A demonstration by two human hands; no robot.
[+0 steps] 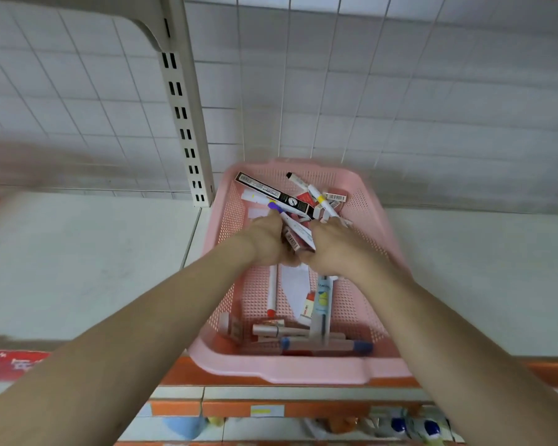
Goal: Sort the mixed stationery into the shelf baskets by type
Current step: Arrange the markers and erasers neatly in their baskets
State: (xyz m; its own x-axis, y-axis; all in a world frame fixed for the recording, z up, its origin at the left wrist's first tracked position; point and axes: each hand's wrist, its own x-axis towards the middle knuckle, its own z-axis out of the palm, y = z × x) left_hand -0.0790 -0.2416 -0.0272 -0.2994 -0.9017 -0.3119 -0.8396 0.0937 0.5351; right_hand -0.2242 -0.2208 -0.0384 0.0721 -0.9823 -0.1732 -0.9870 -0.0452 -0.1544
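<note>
Head view: our left hand and right hand each close their grip on a bundle of pens inside the pink basket on the shelf; gathering step underway, next separating by type.

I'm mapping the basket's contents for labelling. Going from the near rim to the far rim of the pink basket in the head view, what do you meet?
Blue-capped marker lying crosswise → red-capped white pen → left hand and right hand gripping a mixed bundle → long black box → black-tipped marker by the far wall of the pink basket.
</note>
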